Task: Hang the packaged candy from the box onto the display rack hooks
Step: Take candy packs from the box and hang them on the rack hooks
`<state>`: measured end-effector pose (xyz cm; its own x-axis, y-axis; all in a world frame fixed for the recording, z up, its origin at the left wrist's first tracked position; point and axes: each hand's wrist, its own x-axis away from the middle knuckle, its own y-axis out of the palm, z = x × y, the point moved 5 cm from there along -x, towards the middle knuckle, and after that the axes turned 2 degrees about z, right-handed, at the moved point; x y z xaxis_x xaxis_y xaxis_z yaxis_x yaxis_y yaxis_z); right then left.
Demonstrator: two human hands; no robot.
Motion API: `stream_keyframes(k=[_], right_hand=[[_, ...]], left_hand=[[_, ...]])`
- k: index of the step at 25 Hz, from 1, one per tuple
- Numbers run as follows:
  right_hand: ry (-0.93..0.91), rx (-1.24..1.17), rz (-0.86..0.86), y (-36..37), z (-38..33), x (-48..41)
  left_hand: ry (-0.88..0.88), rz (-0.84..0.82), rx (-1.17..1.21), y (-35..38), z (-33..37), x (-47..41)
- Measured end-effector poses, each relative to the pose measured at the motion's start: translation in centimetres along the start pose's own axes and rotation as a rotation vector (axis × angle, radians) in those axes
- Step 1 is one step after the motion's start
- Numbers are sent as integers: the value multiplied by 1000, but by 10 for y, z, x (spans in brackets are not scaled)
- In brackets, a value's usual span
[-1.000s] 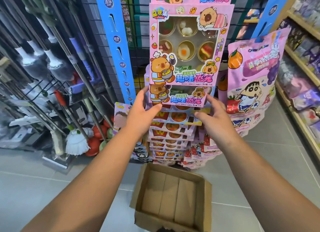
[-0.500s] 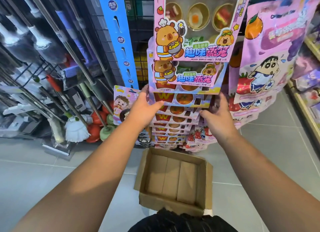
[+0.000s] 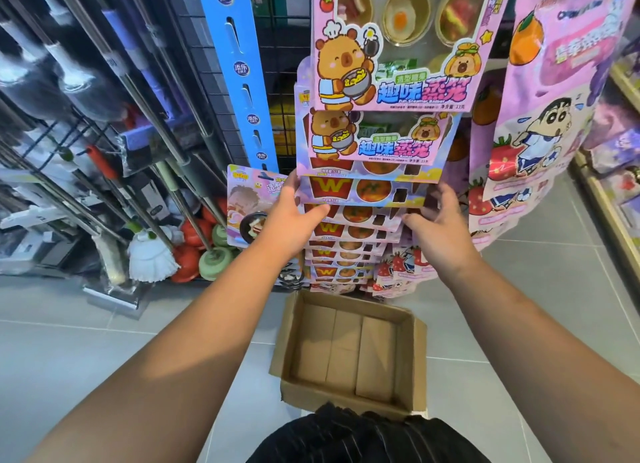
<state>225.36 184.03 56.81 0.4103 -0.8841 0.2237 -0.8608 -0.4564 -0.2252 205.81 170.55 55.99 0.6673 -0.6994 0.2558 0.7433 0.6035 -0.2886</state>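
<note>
Head view, stocking a hanging column. The candy pack (image 3: 360, 189), a flat card-backed blister printed with a red fries carton and a yellow W, sits at the front of a column of like packs on the display rack (image 3: 277, 64), just below two capybara packs (image 3: 377, 140). The hook that carries it is hidden behind the cards. Judge the pack as light, stiff across its card face, yet easily creased at the corners and crushed over the clear blister windows, so take it by the two side edges and not by the window area. Your left hand (image 3: 292, 216) does this on the left edge: the thumb (image 3: 317, 209) lies across the front of the column, and the fingers reach up behind the card. Your right hand (image 3: 441, 227) mirrors it, its fingers (image 3: 436, 196) curled narrowly round the right edge of the same stack. Both hands therefore pinch thin card, neither spread wide. The box (image 3: 417, 358) stands on the floor tiles directly beneath, showing only its cardboard floor and dividers. Pink bags (image 3: 540, 116) hang just right of the column, and mops (image 3: 149, 254) lean at the left.
</note>
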Motion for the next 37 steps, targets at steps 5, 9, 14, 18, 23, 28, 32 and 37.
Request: stream_keyframes(k=[5,9,14,18,23,28,32,37], right_hand=[[117,18,-62,11,30,4],[135,33,-81,13,29,-8],[160,-26,-58,12,31,-10],[156,-13,-49,10,35,-12],[137,52,-65,13,37,-19],[133,57,-101,15,58,-21],[143,165,-157,15,80,-28],[230,254,-229,20,101,-42]], left_hand=[[-11,7,-136,6,-9,0],[-42,19,-102,5,-17,-8],[-44,43,-34,5,-24,-7],[-43,50,41,3,-29,-10],[-62,62,58,3,-27,-14],[-72,57,35,3,-35,-13],[-45,38,-2,6,-36,-16],[-57,37,-31,11,-40,-26]])
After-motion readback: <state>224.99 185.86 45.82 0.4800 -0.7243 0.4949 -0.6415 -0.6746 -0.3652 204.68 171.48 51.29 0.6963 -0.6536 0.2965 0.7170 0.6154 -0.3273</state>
